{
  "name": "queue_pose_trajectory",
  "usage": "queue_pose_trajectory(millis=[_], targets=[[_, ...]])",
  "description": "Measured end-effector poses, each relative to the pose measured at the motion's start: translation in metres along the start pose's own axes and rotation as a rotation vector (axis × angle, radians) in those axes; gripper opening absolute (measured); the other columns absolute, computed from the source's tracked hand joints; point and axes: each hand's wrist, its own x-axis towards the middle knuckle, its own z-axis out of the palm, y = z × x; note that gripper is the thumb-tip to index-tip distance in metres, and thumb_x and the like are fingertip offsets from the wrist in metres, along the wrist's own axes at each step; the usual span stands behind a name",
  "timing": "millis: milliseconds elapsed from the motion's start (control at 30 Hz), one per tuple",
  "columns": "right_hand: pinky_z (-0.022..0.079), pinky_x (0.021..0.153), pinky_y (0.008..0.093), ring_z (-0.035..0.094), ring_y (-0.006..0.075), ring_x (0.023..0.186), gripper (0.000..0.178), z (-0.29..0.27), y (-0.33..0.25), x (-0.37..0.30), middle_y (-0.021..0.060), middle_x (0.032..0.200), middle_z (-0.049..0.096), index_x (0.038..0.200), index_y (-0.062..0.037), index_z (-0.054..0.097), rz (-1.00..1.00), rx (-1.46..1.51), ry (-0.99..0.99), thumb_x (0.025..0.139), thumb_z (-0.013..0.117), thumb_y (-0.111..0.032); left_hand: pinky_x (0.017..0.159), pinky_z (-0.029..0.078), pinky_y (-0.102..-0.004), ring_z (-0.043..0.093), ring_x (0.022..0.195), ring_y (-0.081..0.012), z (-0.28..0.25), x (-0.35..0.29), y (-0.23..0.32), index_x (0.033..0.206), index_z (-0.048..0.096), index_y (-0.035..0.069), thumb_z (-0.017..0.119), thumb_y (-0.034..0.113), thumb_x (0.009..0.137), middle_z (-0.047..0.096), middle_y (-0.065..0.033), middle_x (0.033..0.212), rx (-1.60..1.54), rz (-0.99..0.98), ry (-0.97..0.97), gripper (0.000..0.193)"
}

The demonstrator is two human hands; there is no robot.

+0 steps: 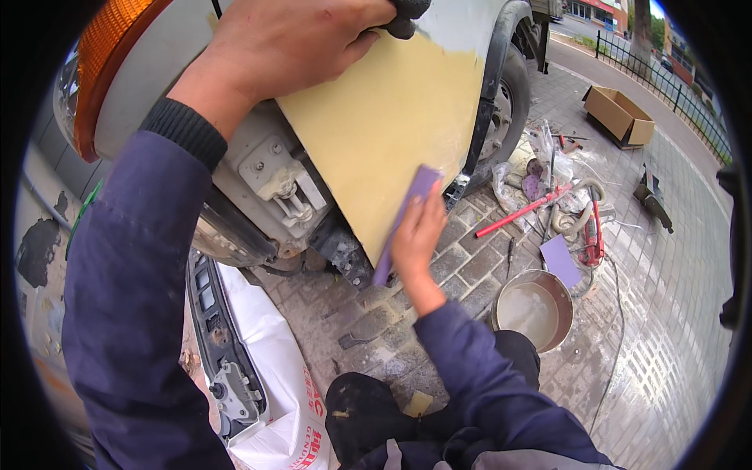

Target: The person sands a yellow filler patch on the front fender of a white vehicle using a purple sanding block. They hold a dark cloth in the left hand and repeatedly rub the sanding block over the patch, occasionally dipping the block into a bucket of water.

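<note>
The left hand (290, 39), nearest the camera, lies spread on the top of the car's yellow filler patch (376, 125), its fingers curled over a dark cloth (403, 16) at the patch's upper edge. The right hand (415, 235) is at the lower edge of the same patch, pressing one purple sanding sheet (407, 215) flat against it, fingers clamped on the sheet. Left of the patch is one orange lamp (106, 63); right of it, one car wheel (505, 110).

On the paved ground (666, 274) below and right of the patch stands one round metal basin (533, 309) with cloudy water. Just above the basin lies a second purple sheet (560, 261), and beyond it a heap of tools: one long red rod (521, 211), a red-handled tool (594, 235) and some plastic bags (540, 149). Far right of the patch sits one open cardboard box (619, 116). Below the patch, on the left, one white sack (270, 368) lies under a dark car part (215, 329).
</note>
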Motion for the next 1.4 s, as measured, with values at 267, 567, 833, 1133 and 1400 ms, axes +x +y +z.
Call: queue_pose_trajectory(millis=[267,567,833,1133,1400], targets=[[0.042,0.115,0.0558,0.063,0.0535,0.127,0.063,-0.003,-0.008,0.022,0.038,0.141,0.065,0.155,0.0151,0.052,0.456,0.172,-0.092,0.116,0.055,-0.034,0.093,0.054,-0.0429,0.069,0.101,-0.0268,-0.005,0.006,0.005,0.087,0.079,0.01,0.082,0.018,0.082,0.074,-0.008,0.106,-0.043,-0.016,0.012,0.009],[0.051,0.091,0.0636,0.072,0.0576,0.1,0.047,0.004,0.032,0.06,0.0379,0.101,0.075,0.116,0.012,0.071,0.445,0.028,0.044,0.113,0.053,-0.032,0.092,0.055,-0.044,0.07,0.101,-0.0281,-0.004,0.008,0.004,0.086,0.08,0.01,0.084,0.016,0.08,0.075,-0.0086,0.107,-0.024,-0.01,-0.014,0.009],[0.049,0.108,0.0507,0.068,0.0492,0.117,0.051,0.007,0.019,0.01,0.0395,0.121,0.069,0.139,0.0176,0.062,0.082,-0.006,0.116,0.116,0.054,-0.028,0.092,0.056,-0.0442,0.07,0.1,-0.029,-0.007,0.013,0.013,0.085,0.08,0.009,0.084,0.015,0.079,0.076,-0.009,0.107,0.021,-0.049,0.003,0.01],[0.051,0.086,0.0669,0.072,0.0583,0.094,0.045,0.009,0.07,0.061,0.0367,0.09,0.071,0.113,0.0128,0.067,0.476,0.055,-0.003,0.114,0.056,-0.031,0.09,0.056,-0.0443,0.07,0.099,-0.0294,-0.009,0.014,0.012,0.085,0.079,0.009,0.084,0.014,0.079,0.076,-0.0095,0.106,-0.045,-0.076,-0.002,0.009],[0.056,0.085,0.0595,0.074,0.052,0.097,0.046,-0.001,0.06,0.061,0.0371,0.107,0.073,0.12,0.0131,0.064,0.508,0.119,-0.056,0.114,0.055,-0.032,0.089,0.055,-0.0436,0.07,0.099,-0.0276,-0.006,0.016,0.01,0.086,0.079,0.01,0.084,0.016,0.079,0.075,-0.0086,0.107,0.008,-0.011,0.017,0.011]])
